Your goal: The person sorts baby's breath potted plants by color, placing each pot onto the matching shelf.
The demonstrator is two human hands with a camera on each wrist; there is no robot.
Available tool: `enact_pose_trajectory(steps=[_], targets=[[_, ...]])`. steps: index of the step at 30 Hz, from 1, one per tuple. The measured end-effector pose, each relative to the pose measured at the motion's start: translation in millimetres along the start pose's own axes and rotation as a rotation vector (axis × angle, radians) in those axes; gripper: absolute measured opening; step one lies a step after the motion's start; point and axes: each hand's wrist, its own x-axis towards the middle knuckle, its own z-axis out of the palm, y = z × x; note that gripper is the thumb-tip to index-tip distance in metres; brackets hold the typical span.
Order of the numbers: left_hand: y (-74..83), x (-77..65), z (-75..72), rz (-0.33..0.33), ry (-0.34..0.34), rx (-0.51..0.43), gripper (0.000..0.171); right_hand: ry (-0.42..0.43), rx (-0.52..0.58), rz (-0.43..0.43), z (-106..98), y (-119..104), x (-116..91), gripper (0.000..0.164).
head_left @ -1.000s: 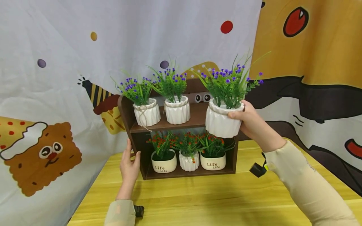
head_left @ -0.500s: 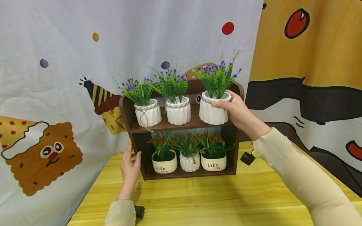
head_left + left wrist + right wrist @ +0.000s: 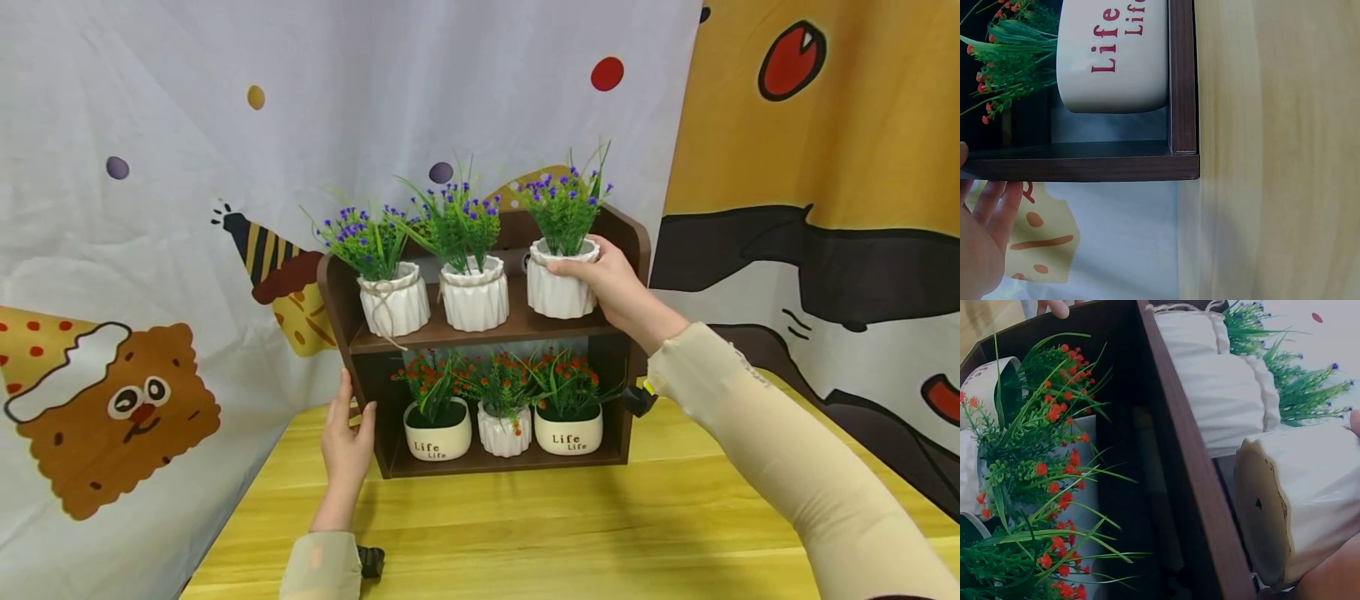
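Note:
My right hand [image 3: 618, 287] grips a white fluted pot [image 3: 562, 285] of purple flowers, thumb in front, at the right of the upper tier of a dark brown wooden shelf [image 3: 465, 337]. In the right wrist view the pot's brown underside [image 3: 1263, 512] shows, apart from the board. Two similar purple-flowered pots, a left one [image 3: 395, 302] and a middle one [image 3: 476, 296], stand on that tier. My left hand [image 3: 348, 442] holds the shelf's left side panel [image 3: 1085, 167], thumb at its front edge and fingers outside.
On the lower tier stand red-flowered plants: two cream "Life" pots, left [image 3: 437, 433] and right [image 3: 570, 432], with a white fluted pot [image 3: 505, 432] between them. The shelf stands on a yellow wood-grain table [image 3: 525, 533]. A printed cartoon cloth [image 3: 480, 92] hangs behind.
My right hand has carried the purple-flowered pot left and back, from in front of the shelf to over the upper tier's right end. The left hand stays at the side panel.

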Motion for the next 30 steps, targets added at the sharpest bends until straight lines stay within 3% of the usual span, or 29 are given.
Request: enact_pose_trajectory(steps=[8,30], targets=[[3.1,-0.3,-1.0,-0.007,-0.006,-0.005,0.071,0.037,-0.023,0.03,1,11,6,0.068],[2.6,1.1,-0.7,-0.019,-0.017,0.0,0.072,0.028,-0.094,0.074,1,18,13,0.089]])
